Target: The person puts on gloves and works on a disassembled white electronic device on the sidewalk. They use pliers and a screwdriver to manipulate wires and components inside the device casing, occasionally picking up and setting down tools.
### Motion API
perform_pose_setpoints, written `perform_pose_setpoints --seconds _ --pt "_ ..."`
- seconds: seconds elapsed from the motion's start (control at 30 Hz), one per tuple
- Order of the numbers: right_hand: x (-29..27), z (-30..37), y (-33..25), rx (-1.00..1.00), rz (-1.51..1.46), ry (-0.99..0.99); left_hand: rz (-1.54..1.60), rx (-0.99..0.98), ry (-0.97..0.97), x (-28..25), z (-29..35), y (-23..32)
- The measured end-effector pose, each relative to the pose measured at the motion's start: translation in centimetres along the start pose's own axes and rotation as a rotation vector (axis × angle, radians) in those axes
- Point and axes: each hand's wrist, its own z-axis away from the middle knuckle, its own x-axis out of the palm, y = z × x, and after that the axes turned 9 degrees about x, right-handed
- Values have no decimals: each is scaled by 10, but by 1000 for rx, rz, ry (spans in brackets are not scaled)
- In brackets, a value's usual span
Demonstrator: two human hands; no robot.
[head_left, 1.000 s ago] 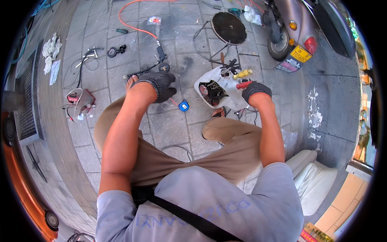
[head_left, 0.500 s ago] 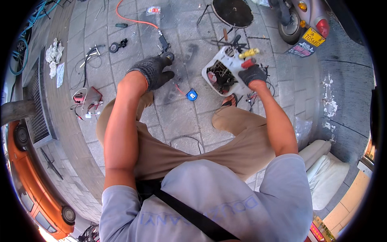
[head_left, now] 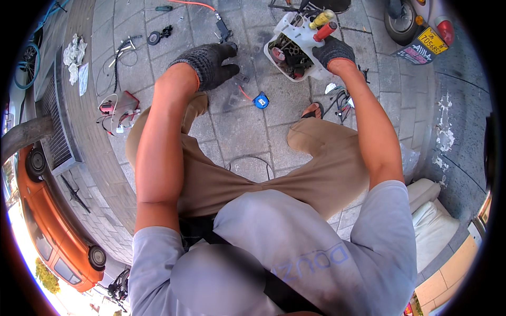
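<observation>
My right hand, in a dark knit glove, grips the side of a white cut-open plastic jug. Small parts and tools fill the jug, which leans with its opening toward me. A yellow handle and a red handle stick out of its top beside that hand. My left hand, gloved likewise, hovers over the paving with thumb and forefinger apart. Just beyond its fingertips lies a black tool on an orange hose. A blue tape measure lies between my feet.
Cables, a black wheel-like part and a red-and-grey box with wires lie at left. More wires lie by my right foot. A scooter stands far right; an orange car is at left.
My right hand has moved the jug away from me, farther from my right foot, and wires near that foot now show more. The whole view has shifted; my left hand stays near the hose tool.
</observation>
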Motion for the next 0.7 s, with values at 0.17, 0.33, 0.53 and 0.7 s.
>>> perform_pose_setpoints --seconds 0.17,0.33,0.53,0.7 --pt "-47 52 9 -44 411 -46 16 -50 -8 -4 11 -5" --pt "84 158 -33 -674 239 -684 3 -41 -68 -1 11 -4" --pt "288 317 -78 -122 -315 -1930 -80 -56 -111 6 16 29" --pt "349 343 -87 -686 -359 -1637 -87 109 -57 12 12 39"
